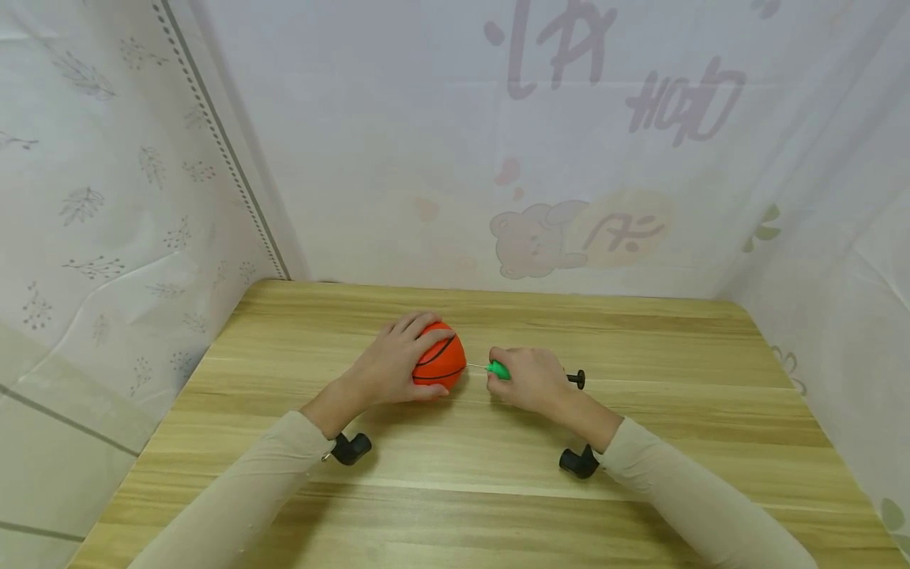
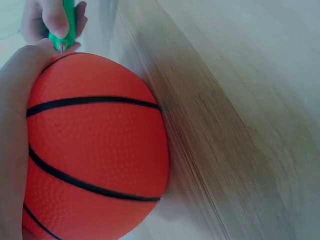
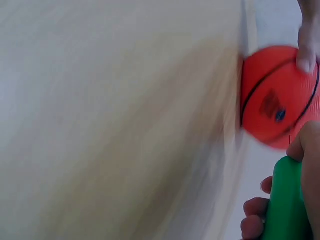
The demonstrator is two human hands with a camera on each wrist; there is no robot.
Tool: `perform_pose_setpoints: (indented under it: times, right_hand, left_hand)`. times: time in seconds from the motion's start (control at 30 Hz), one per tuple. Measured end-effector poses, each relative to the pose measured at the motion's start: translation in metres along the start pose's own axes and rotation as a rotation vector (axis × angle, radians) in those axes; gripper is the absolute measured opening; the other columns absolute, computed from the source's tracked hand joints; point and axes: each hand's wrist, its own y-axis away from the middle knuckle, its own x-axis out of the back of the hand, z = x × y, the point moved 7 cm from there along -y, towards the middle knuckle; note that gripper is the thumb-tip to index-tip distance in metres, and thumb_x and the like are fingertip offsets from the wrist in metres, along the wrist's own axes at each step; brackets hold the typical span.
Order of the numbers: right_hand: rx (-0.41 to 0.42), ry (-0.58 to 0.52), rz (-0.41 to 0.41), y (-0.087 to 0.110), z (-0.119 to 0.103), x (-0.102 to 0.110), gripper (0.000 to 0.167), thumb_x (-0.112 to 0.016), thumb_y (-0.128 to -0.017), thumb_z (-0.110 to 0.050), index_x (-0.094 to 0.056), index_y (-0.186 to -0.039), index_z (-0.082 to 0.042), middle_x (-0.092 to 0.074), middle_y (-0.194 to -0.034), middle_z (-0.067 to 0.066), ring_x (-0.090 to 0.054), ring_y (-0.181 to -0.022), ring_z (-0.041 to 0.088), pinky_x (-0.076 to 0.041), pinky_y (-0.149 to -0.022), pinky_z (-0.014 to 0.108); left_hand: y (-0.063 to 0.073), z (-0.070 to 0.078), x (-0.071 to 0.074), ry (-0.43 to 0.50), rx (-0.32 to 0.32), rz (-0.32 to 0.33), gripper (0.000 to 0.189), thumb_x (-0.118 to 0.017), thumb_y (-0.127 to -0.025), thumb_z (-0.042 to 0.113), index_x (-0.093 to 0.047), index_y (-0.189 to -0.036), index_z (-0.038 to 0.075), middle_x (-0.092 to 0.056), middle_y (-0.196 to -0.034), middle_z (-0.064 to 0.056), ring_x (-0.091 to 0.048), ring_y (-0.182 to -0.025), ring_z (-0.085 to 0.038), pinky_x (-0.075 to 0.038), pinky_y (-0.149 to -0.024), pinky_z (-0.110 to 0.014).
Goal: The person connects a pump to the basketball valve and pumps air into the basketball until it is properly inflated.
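A small orange basketball point(image 1: 442, 365) with black lines rests on the table, and my left hand point(image 1: 393, 359) grips it from the left, fingers over the top and thumb along the near side. To the right of the ball, my right hand point(image 1: 529, 379) holds a green hand pump point(image 1: 499, 369) with a thin needle pointing left at the ball. The needle's tip meets the ball's right side; whether it is inside cannot be told. Beyond my right hand shows the pump's black handle point(image 1: 580, 379). The right wrist view shows a dark spot point(image 3: 280, 115) on the ball and the green barrel point(image 3: 287, 205) in my fingers.
The wood-grain table point(image 1: 455, 514) reaches back to a pale printed curtain point(image 1: 398, 158), with more curtain on both sides. Black wrist-worn devices point(image 1: 351, 448) stick out at the wrists, close above the tabletop.
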Motion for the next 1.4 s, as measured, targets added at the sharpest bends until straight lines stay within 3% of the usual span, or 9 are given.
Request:
perform_pose_setpoints:
  times: [0.23,0.5,0.93,1.4]
  right_hand:
    - [-0.018,0.0,-0.001,0.014,0.034,0.009,0.012,-0.065,-0.096,-0.031,-0.064,-0.1,-0.02,-0.06,-0.076,-0.011,-0.05,-0.058,0.005,-0.042,-0.049,0.024]
    - [-0.004,0.038,-0.048,0.029,0.054,0.016,0.043,-0.07,-0.093,-0.025,-0.056,-0.129,-0.005,-0.071,-0.107,0.007,-0.07,-0.086,0.018,-0.059,-0.068,0.037]
    - [0.029,0.065,-0.005,0.051,0.072,0.016,0.035,-0.076,-0.093,-0.023,-0.061,-0.121,-0.007,-0.066,-0.108,0.006,-0.065,-0.09,0.019,-0.056,-0.073,0.039]
    - [0.019,0.103,0.003,0.058,0.076,0.01,0.037,-0.077,-0.092,-0.031,-0.067,-0.122,-0.012,-0.066,-0.111,0.006,-0.063,-0.093,0.021,-0.055,-0.071,0.039]
  left_hand:
    - [0.0,-0.004,-0.002,0.002,0.017,-0.011,0.079,-0.078,-0.08,0.061,-0.049,-0.144,0.023,-0.041,-0.15,-0.008,-0.038,-0.137,-0.032,-0.044,-0.099,-0.057]
    - [0.001,-0.005,0.0,0.044,0.024,-0.007,0.08,-0.078,-0.08,0.059,-0.049,-0.145,0.023,-0.042,-0.149,-0.009,-0.039,-0.137,-0.031,-0.043,-0.101,-0.058]
    - [0.001,-0.004,0.003,0.035,0.025,-0.021,0.08,-0.077,-0.081,0.061,-0.049,-0.146,0.023,-0.041,-0.15,-0.009,-0.039,-0.137,-0.035,-0.042,-0.102,-0.059]
    - [0.0,0.0,0.008,-0.006,-0.007,-0.005,0.083,-0.081,-0.078,0.061,-0.051,-0.145,0.022,-0.042,-0.151,-0.01,-0.041,-0.137,-0.033,-0.044,-0.1,-0.058]
